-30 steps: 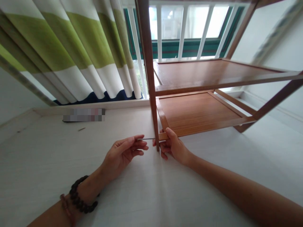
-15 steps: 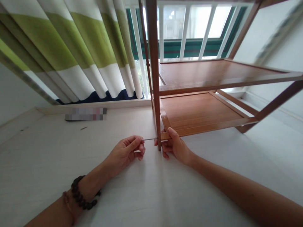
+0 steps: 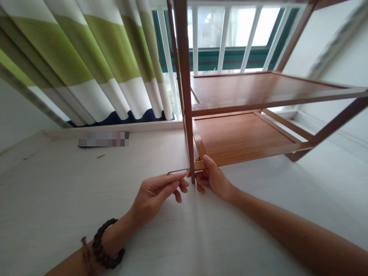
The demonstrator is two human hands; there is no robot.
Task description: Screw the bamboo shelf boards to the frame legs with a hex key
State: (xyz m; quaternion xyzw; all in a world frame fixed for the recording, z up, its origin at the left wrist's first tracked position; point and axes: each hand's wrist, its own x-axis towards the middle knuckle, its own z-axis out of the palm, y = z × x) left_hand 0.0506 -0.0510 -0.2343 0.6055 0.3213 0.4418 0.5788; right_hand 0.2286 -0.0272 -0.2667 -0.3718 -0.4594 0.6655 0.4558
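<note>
A brown wooden shelf rack [image 3: 244,136] stands on the pale floor, with an upright post [image 3: 184,88] at its near left corner. My right hand [image 3: 211,178] grips the front corner of the lower shelf beside that post. A thin metal hex key [image 3: 177,171] sticks out leftward from the post at the lower shelf's height. My left hand [image 3: 158,191] pinches the key's long arm from below, with the other fingers loosely curled. A dark bead bracelet is on my left wrist.
A green, white and navy striped curtain [image 3: 86,65] hangs at the back left. Behind the rack is a barred window [image 3: 227,34]. A small dark object [image 3: 100,156] lies on the floor near the wall. White walls close in on the right.
The hex key has swung: its bent end now shows to the left. My left hand has moved right and lower, closer to the post. My right hand stays on the shelf corner.
</note>
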